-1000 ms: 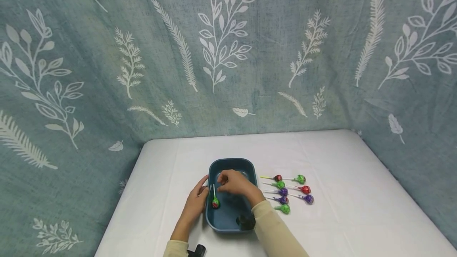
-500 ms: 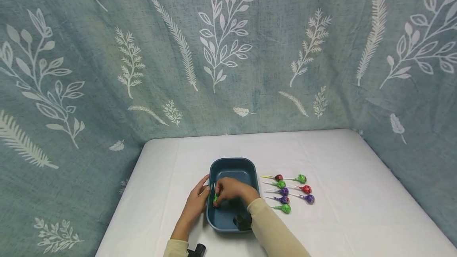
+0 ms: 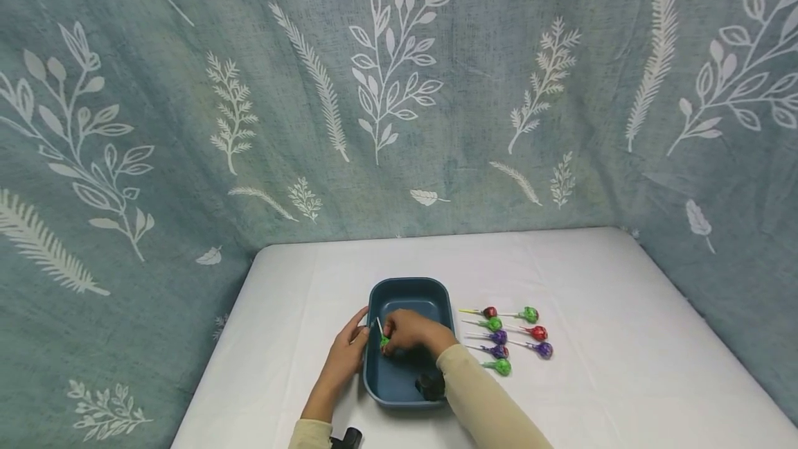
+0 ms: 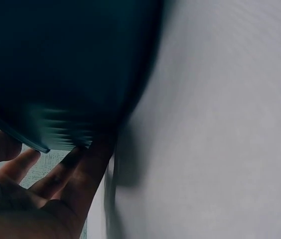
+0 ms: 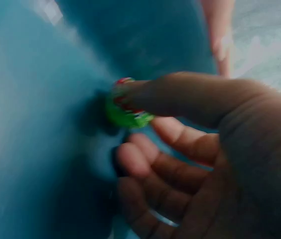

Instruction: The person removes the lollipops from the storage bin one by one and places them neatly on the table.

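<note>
Inside a dark blue rectangular tray (image 3: 397, 388), my right hand (image 3: 408, 329) pinches a green-wrapped lollipop (image 3: 384, 342) by its candy head. The white stick points up toward the far left side. In the right wrist view, thumb and forefinger press on the green and red wrapper (image 5: 128, 115), while the other fingers curl loosely beneath. My left hand (image 3: 344, 353) holds the tray's left side. The left wrist view shows its thumb at the rim and its fingers (image 4: 83, 174) against the ribbed outer wall.
To the tray's right, several lollipops lie in two columns on the white tablecloth (image 3: 598, 338): green (image 3: 529, 314), red (image 3: 538, 332) and purple (image 3: 544, 350). A patterned curtain (image 3: 399, 123) stands behind the table. Black wrist cameras (image 3: 430, 386) are on both wrists.
My right hand has come down onto the lollipop in the tray and pinched it. The lollipop has shifted slightly away from me and tilted. My left hand stays at the tray's side.
</note>
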